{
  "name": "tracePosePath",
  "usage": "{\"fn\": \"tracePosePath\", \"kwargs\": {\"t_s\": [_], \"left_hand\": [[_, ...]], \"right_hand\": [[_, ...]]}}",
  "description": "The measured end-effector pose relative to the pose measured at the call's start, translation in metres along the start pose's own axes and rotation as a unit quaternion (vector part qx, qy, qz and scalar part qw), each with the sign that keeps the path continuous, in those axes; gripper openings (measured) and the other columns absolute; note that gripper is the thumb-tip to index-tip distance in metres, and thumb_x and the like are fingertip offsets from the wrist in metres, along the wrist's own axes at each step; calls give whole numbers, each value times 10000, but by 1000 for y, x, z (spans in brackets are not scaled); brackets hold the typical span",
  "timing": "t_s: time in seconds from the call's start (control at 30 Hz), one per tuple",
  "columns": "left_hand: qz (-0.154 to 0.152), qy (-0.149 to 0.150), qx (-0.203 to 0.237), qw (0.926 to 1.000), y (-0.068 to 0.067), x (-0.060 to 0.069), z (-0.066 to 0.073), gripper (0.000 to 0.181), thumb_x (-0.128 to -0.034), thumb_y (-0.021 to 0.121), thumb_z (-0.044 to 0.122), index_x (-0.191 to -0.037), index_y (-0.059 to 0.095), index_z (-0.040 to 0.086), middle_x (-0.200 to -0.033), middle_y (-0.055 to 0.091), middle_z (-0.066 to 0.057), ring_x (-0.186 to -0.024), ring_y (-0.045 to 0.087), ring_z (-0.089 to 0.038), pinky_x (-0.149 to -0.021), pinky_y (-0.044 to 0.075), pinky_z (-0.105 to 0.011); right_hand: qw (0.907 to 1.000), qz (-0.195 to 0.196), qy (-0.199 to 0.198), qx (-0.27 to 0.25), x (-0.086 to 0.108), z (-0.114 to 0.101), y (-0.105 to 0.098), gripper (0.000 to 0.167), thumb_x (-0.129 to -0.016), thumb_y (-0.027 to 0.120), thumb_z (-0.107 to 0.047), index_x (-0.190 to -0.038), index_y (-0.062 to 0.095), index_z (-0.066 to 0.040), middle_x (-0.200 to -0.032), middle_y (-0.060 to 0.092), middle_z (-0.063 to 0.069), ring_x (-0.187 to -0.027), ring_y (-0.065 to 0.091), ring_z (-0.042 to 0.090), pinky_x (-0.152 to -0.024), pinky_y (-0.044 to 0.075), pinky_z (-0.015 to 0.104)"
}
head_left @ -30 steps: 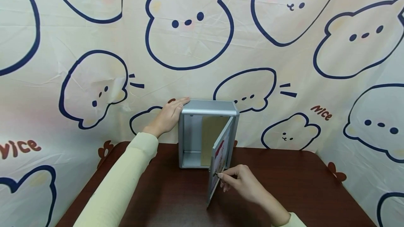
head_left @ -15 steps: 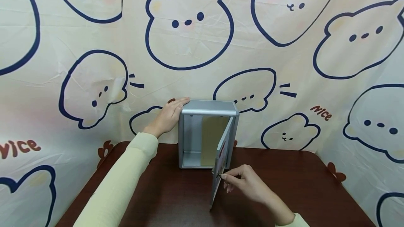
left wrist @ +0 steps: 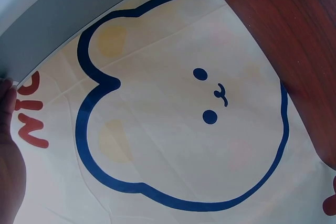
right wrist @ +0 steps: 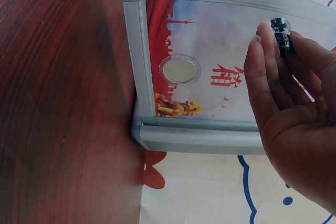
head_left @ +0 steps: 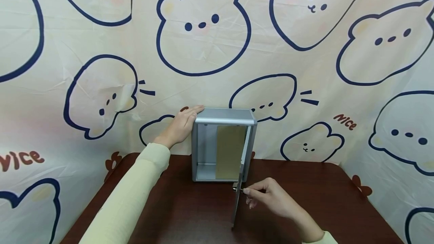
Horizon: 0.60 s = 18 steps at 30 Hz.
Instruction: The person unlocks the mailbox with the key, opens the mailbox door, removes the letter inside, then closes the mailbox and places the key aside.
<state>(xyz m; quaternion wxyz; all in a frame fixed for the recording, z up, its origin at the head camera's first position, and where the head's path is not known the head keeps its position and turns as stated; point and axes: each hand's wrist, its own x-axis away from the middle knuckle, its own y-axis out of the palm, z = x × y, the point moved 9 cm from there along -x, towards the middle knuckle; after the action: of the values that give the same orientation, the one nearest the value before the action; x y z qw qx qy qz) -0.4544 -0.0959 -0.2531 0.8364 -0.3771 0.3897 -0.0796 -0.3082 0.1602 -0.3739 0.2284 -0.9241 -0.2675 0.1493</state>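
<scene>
Swinging wider than in the earlier frames, the door (right wrist: 210, 45) is now standing nearly edge-on, and the right hand (head_left: 271, 199) is travelling rightward with it, pinching a small dark metal fitting (right wrist: 282, 35) on its printed face. Slipping seems the likeliest trouble, since the fitting is offering little to hold; pulling too hard could also be dragging or tipping the grey box (head_left: 225, 114), should the left hand (head_left: 179, 127) be bearing too lightly. Left of and beyond the grip, that box is standing upright on the table (head_left: 295, 195), its front gaping. Farther up and left from the grip, the left hand is resting on the box's top corner, fingers extending, clasping nothing; the right forearm is slanting in from below and right of the grip.
</scene>
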Motion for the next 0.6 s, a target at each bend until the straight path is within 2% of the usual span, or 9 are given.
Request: {"fn": "tracePosePath", "kwargs": {"t_s": [0.37, 0.6], "left_hand": [[2, 0, 25, 10000, 0, 0, 0, 518, -1119, 231, 263, -1536, 464, 64, -1600, 436, -64, -1501, 357, -222, -1227, 287, -445], [-43, -61, 42, 10000, 0, 1, 0, 518, -1120, 227, 271, -1544, 459, 83, -1607, 426, -42, -1505, 348, -206, -1231, 281, -435]], "right_hand": [[9999, -126, 16, -88, 5, 4, -6, 212, -1030, 622, -208, -1053, 801, -96, -836, 734, 94, -719, 721, 231, -702, 627, 370], [9998, -119, 11, -160, 7, 6, -8, 218, -1032, 619, -202, -1053, 798, -78, -839, 735, 104, -720, 723, 215, -699, 627, 401]]}}
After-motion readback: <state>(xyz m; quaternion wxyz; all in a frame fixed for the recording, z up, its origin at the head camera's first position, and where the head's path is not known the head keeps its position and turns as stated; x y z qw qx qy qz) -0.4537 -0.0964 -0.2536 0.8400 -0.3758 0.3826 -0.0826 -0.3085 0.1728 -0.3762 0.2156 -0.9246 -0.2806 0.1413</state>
